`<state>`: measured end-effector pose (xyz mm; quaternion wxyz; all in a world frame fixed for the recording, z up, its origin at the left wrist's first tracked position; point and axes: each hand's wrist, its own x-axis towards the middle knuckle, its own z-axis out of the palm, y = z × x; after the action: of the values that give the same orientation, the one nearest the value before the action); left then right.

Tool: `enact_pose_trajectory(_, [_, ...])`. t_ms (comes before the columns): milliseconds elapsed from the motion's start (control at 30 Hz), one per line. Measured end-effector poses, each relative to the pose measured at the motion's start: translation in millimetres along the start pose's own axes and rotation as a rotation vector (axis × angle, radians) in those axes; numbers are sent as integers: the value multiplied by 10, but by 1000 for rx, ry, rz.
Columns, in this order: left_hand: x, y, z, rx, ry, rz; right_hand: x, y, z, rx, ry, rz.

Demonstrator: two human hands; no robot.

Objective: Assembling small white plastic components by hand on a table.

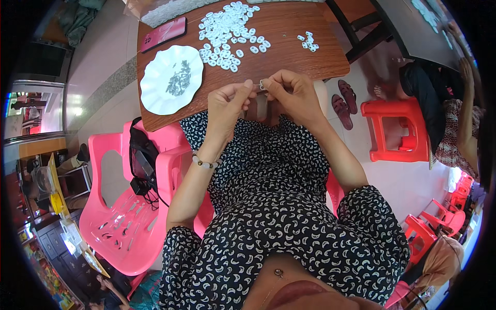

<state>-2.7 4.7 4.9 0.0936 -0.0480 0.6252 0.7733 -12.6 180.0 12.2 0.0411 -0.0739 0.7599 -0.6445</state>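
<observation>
Just beyond the near edge of the table, my left hand [231, 105] and my right hand [295, 97] meet with their fingertips close together. Between the right thumb and forefinger sits a small white plastic piece [262, 84]. The left thumb and forefinger are pinched at its side; a thin, shiny bit seems to show there, too small to name. On the left, a white scalloped plate [150, 88] bears a heap of small grey metal parts [179, 78]. Farther off lies a large pile of white two-holed plastic pieces [223, 28].
A pink phone [164, 35] lies at the brown table's [281, 51] far left. Several white pieces [308, 42] form a small cluster at right. A pink chair [121, 227] holds a black bag [143, 160]. At right are a red stool [395, 132], slippers [343, 106] and another person's arm [467, 113].
</observation>
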Motion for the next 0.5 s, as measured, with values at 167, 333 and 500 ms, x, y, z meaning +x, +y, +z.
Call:
enact_pose_trajectory(167, [5, -4, 1, 4, 0, 20, -14, 14, 4, 38, -23, 33])
enact_pose_trajectory(333, [8, -5, 22, -7, 6, 26, -22, 3, 15, 20, -34, 22])
enact_pose_trajectory(500, [21, -36, 15, -21, -17, 31, -34, 14, 30, -1, -21, -5])
